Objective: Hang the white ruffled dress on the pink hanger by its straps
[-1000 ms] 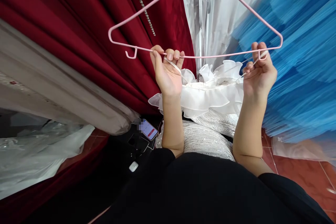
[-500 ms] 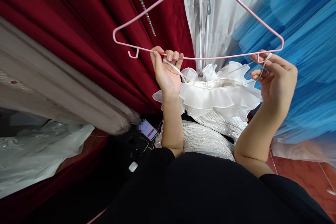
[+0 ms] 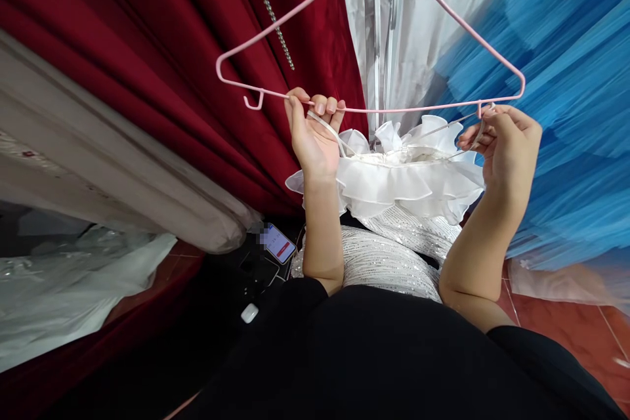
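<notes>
A pink clothes hanger (image 3: pixel 438 1) is held up before me, its bottom bar level across both hands. My left hand (image 3: pixel 317 134) is closed round that bar at left of centre, and a thin white strap (image 3: pixel 325 126) runs across its fingers. At the bar's right end, my right hand (image 3: pixel 504 138) pinches another white strap (image 3: pixel 480 134) beside the small right hook of the hanger. Both straps lead down to a white dress (image 3: pixel 394 180) with a ruffled neckline and sequinned body, hanging below the bar and spread over my lap.
Dark red curtains (image 3: pixel 187 65) hang on the left beside beige fabric (image 3: pixel 123 138). Blue tulle (image 3: pixel 556 98) fills the right side. A metal pole (image 3: pixel 377 46) stands behind the hanger. A phone (image 3: pixel 279 243) and a small white case (image 3: pixel 249 313) lie at lower left.
My right hand has moved a little left and closed in on the strap near the hanger's right hook. The hanger's right end has shifted slightly left. My left hand has hardly moved.
</notes>
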A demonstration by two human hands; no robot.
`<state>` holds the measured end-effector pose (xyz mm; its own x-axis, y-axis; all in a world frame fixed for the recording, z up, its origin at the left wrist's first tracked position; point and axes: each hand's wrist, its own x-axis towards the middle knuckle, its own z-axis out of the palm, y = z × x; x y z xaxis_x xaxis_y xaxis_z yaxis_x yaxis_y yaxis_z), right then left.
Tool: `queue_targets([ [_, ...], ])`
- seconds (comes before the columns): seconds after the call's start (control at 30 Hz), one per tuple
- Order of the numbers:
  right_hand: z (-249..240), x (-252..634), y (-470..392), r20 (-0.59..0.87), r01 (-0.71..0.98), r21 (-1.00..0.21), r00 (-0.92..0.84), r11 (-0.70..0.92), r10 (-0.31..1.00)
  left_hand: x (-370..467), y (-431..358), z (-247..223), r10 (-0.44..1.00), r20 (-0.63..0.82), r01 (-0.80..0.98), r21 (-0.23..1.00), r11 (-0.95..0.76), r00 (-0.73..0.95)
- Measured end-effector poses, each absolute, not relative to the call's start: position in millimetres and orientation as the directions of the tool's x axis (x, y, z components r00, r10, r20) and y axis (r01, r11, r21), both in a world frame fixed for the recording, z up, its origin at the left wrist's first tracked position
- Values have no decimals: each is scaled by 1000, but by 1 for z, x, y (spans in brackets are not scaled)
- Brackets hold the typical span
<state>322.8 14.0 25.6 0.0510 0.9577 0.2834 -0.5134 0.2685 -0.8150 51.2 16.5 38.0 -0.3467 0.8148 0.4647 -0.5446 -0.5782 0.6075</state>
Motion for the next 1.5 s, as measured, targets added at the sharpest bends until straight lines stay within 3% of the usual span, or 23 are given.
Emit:
queue_targets([
  [0.1, 22, 325, 15, 314, -453, -836, 67, 310, 947, 54, 16, 40, 824, 456, -525, 635, -566, -337],
  [0.27, 12, 335, 24, 439, -224, -856, 164, 467, 883, 57, 15, 40, 828, 466, -625, 555, -549, -313],
  [0.43, 18, 327, 24, 643, -226, -629, 387, 744, 661, 60, 16, 37, 834, 462, -679, 509, -529, -303],
  [0.53, 32, 306, 12, 672, -190, -555, 472, 810, 571, 62, 15, 37, 834, 463, -663, 527, -532, -302],
  [0.6, 41, 287, 3, 653, -165, -619, 435, 768, 620, 63, 13, 37, 834, 460, -655, 535, -534, -305],
  [0.73, 42, 245, -3, 575, -138, -795, 142, 591, 806, 67, 9, 37, 838, 450, -647, 547, -532, -308],
  [0.83, 34, 215, -2, 517, -142, -854, -121, 501, 847, 70, 7, 38, 846, 428, -648, 553, -524, -319],
  [0.9, 30, 202, 0, 496, -142, -868, -192, 476, 847, 72, 5, 39, 847, 416, -644, 557, -524, -330],
  [1.03, 27, 199, 4, 506, -192, -851, -56, 488, 861, 72, 3, 40, 845, 408, -613, 584, -533, -346],
  [1.17, 30, 213, 9, 405, -270, -875, 43, 401, 913, 77, 3, 39, 843, 402, -563, 627, -539, -359],
  [1.37, 32, 215, 8, 394, -633, -709, 12, 312, 919, 84, 2, 38, 819, 406, -415, 716, -561, -406],
  [1.5, 32, 210, 7, 422, -652, -689, -6, 316, 907, 74, 5, 34, 840, 405, -438, 721, -536, -361],
])
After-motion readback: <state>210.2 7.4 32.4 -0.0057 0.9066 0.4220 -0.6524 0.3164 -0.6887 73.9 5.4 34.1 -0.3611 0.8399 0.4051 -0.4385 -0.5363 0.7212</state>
